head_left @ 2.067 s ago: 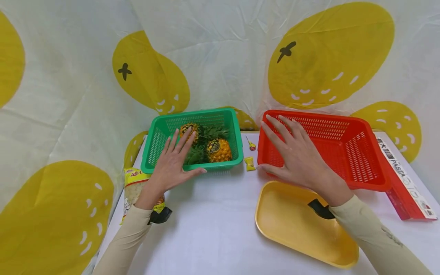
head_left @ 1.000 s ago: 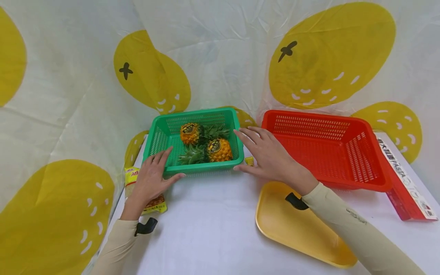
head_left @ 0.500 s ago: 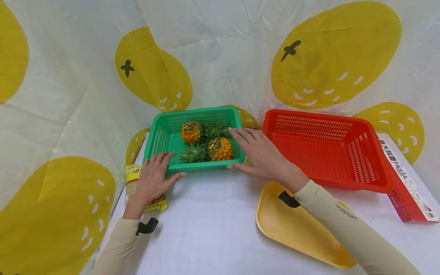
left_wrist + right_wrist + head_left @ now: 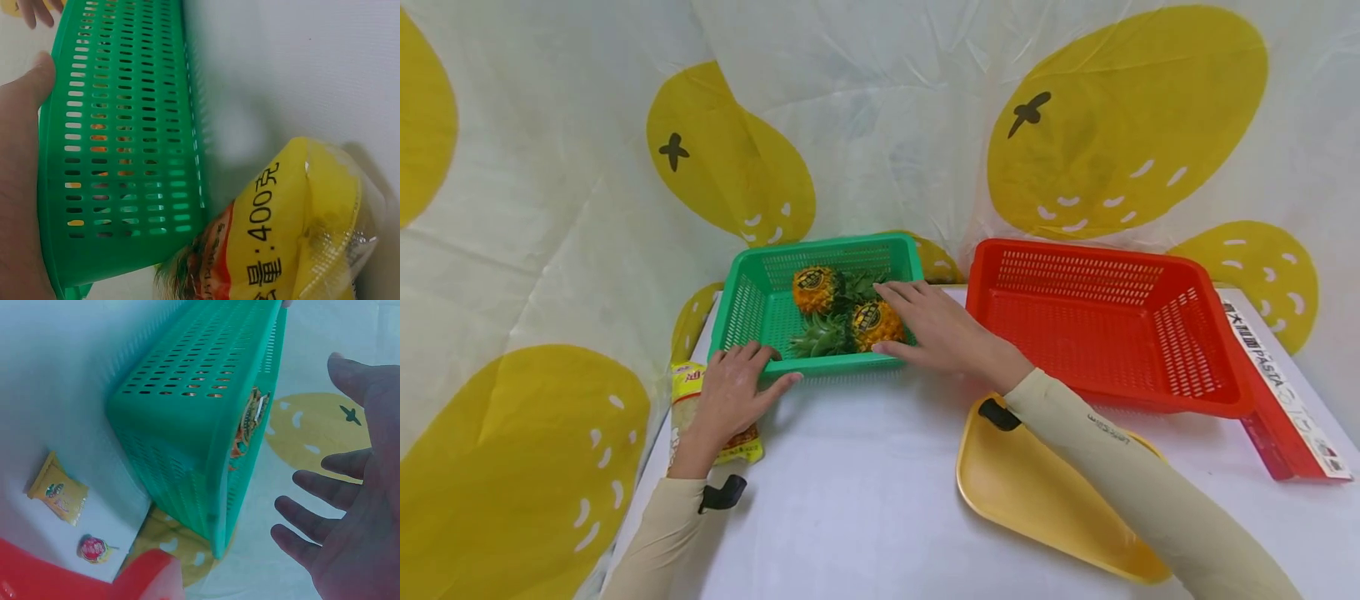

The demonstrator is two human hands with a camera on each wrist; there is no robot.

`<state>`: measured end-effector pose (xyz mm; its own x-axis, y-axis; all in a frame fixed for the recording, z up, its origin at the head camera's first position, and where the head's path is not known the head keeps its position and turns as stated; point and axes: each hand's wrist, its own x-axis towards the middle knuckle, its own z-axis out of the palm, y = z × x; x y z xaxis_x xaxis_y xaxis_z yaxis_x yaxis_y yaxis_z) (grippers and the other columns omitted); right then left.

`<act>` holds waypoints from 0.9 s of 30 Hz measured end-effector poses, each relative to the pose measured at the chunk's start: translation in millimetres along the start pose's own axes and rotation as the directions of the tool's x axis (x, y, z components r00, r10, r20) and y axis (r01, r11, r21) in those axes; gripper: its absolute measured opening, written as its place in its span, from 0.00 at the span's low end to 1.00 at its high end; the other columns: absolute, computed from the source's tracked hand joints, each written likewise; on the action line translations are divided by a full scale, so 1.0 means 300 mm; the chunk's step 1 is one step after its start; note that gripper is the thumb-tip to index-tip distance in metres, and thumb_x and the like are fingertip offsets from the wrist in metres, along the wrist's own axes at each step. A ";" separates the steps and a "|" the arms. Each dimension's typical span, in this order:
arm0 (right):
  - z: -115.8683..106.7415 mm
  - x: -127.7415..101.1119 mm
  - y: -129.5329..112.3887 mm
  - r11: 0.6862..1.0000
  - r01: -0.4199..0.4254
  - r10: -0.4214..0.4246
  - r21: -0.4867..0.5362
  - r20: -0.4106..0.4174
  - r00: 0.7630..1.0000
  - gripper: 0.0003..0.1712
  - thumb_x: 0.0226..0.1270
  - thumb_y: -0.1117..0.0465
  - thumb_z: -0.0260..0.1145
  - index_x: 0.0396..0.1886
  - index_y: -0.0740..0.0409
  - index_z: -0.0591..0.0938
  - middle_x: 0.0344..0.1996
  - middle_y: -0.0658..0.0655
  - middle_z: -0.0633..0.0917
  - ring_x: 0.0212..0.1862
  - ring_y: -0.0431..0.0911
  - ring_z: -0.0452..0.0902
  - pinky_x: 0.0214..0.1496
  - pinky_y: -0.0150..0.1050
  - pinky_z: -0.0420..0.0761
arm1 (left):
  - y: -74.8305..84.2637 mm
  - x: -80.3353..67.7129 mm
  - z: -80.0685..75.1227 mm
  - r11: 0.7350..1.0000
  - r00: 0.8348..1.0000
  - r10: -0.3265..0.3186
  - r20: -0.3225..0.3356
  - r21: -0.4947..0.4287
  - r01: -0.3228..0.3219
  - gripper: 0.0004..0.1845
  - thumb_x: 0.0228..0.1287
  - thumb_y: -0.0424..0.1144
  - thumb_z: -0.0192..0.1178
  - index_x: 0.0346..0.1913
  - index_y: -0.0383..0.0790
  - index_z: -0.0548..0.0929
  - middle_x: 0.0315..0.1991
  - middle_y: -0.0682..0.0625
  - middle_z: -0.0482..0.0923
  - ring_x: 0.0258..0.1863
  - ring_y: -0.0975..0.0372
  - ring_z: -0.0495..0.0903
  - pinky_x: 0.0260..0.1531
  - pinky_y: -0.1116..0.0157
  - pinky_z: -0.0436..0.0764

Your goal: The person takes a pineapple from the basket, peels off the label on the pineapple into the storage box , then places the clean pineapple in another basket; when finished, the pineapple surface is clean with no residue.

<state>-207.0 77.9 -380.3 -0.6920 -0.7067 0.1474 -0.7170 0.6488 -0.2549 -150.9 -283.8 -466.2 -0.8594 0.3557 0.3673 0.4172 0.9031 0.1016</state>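
My left hand (image 4: pixel 730 396) grips the front left corner of the green basket (image 4: pixel 842 364), its fingers over the rim. Its thumb (image 4: pixel 39 78) lies against the basket's edge in the left wrist view. Inside the basket lie two small pineapples, one at the back (image 4: pixel 814 289) and one at the front right (image 4: pixel 872 321), both with dark labels and green crowns. Over the basket's right end hovers my right hand (image 4: pixel 936 329), partly covering the front pineapple. Its fingers are spread and hold nothing; the right wrist view shows them apart from the basket.
A red basket (image 4: pixel 1108 398) stands at the right, with a pasta box (image 4: pixel 1292 417) beside it. Nearer is a yellow tray (image 4: pixel 1037 500). A yellow food bag (image 4: pixel 269 231) lies by the left hand. A wrapped candy (image 4: pixel 59 490) and a lollipop (image 4: pixel 94 549) lie between the baskets.
Both hands came down from above the baskets. The left hand settled on the green basket's front left corner. The right hand moved left from the red basket to over the green one.
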 end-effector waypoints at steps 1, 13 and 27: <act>0.005 0.007 0.001 1.000 -0.007 0.007 0.012 0.013 1.000 0.53 0.76 0.33 0.62 0.86 0.60 0.56 0.79 0.63 0.65 0.77 0.60 0.61 0.77 0.57 0.59 | 0.001 -0.002 -0.001 1.000 1.000 -0.001 0.003 0.003 0.001 0.26 0.64 0.62 0.71 0.48 0.42 0.86 0.38 0.47 0.78 0.37 0.50 0.76 0.37 0.51 0.69; 0.051 0.083 0.023 0.994 -0.036 0.031 0.101 0.054 0.998 0.50 0.77 0.39 0.66 0.84 0.63 0.60 0.78 0.65 0.66 0.74 0.62 0.64 0.75 0.56 0.65 | -0.006 -0.002 0.009 0.999 0.998 0.032 -0.050 0.028 -0.031 0.30 0.67 0.67 0.64 0.44 0.40 0.86 0.35 0.46 0.75 0.32 0.50 0.73 0.33 0.52 0.67; 0.116 0.157 0.054 0.993 -0.055 0.044 0.103 0.107 0.993 0.55 0.68 0.43 0.77 0.82 0.65 0.62 0.77 0.66 0.67 0.75 0.62 0.63 0.76 0.56 0.64 | -0.007 0.001 0.014 0.999 0.999 0.018 -0.044 0.037 -0.017 0.29 0.64 0.67 0.67 0.44 0.41 0.86 0.36 0.46 0.77 0.33 0.50 0.74 0.33 0.52 0.68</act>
<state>-248.3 45.2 -410.8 -0.7096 -0.7038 0.0327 -0.6655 0.6542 -0.3594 -153.3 -284.6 -470.1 -0.8376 0.3612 0.4098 0.4205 0.9052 0.0615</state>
